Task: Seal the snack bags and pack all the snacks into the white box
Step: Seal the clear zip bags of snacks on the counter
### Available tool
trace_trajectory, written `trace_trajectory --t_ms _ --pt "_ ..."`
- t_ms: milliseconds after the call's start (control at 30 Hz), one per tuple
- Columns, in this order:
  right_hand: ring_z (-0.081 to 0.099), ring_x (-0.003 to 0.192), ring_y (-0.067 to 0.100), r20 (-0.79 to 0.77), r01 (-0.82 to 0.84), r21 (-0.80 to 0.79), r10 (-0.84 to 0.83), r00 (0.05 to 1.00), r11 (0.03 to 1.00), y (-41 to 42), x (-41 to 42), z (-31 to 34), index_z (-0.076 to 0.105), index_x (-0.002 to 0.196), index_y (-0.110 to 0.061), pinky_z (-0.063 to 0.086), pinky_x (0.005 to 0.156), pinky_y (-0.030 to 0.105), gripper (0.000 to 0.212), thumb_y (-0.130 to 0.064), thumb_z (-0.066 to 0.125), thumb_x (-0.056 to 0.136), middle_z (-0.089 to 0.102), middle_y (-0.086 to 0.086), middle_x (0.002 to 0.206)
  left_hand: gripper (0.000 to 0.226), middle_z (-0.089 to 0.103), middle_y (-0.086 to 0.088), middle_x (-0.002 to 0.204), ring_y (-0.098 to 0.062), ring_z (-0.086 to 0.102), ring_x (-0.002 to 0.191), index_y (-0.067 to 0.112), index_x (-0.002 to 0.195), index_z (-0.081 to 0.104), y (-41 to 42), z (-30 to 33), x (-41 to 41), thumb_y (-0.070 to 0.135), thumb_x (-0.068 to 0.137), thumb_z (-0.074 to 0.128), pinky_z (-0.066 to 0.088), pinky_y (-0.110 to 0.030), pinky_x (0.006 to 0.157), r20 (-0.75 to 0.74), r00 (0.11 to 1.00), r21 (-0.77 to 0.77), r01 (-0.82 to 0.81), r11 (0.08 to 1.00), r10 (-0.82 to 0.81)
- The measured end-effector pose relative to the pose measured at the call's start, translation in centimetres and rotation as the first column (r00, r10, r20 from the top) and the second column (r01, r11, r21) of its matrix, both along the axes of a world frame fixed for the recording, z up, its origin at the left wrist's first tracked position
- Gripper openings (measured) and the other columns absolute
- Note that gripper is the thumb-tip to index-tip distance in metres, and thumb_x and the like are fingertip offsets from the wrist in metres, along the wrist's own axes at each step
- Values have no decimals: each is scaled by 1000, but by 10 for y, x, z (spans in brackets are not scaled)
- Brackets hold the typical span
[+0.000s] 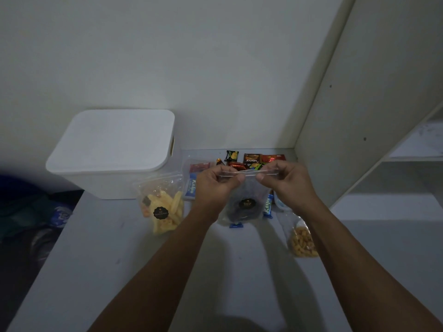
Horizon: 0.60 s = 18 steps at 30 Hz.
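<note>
Head view: both forearms run up from the bottom edge and converge at mid-frame, over a pale grey table (115,271). Left hand (215,185) and right hand (286,182) are raised side by side, knuckles toward the camera. Each grip pinches one end of the zip strip of a clear snack bag (247,202), thumb and fingers pressed together on it. Strip's long axis runs left-right, roughly level; the bag hangs down from it, mouth up, dark contents, round black label on the front. Soft glossy film, rectangular.

Left of it, a second clear bag (163,207) of pale yellow chips lies on the table, mouth pointing away toward the box, same black label. At right, a third clear bag (300,238) of small golden-brown pieces lies lengthwise, mouth away.

Small foil packets (251,158), red, brown and black, sit in a cluster at the back behind the hands. Blue wrapped bars (191,189) lie near the held bag on both sides.

White box (112,152), matte plastic, rounded corners, lid on, stands at back left against the wall.
</note>
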State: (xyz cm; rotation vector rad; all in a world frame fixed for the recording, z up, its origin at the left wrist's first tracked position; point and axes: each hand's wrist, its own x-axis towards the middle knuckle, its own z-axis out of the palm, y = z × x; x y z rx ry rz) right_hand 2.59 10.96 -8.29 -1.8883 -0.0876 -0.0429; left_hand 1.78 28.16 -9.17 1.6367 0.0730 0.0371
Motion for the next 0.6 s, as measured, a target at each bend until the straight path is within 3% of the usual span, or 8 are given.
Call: trace_trajectory --t_ms 133,233,400,533,600 --pt "59 63 -2 19 32 -5 -32 999 999 1 1 2 70 76 -16 51 60 15 8 -11 75 79 66 -7 70 7 66 -1 82 -22 64 88 14 77 68 3 2 2 8 79 72 57 -37 79 -13 999 3 53 999 -53" --pt "63 69 9 -24 -29 3 30 999 1000 -2 0 5 70 76 -16 53 67 28 8 -10 75 79 69 -2 72 7 65 1 76 -10 62 76 11 75 68 4 1 3 6 78 72 56 -29 70 2 999 52 41 998 -41" --pt "63 65 -1 -28 -78 -71 76 997 994 0 2 9 71 72 -23 49 68 24 16 -9 76 77 69 -11 66 2 67 3 76 -2 62 72 10 80 71 3 -3 2 9 79 72 54 -21 67 53 994 122 89 989 -96" --pt "65 77 17 -22 -44 -117 41 999 992 0 2 8 68 71 -26 54 74 34 20 -10 72 81 69 -3 75 4 68 6 76 -6 65 75 12 80 71 6 -5 2 9 78 73 57 -24 69 52 999 37 -16 999 14" --pt "63 78 13 -28 -89 -148 86 996 985 -1 1 8 66 74 -25 50 73 30 18 -10 71 83 67 -6 77 4 69 0 76 -12 67 75 10 79 71 7 -8 1 7 78 73 58 -29 71 53 998 45 -46 998 44"
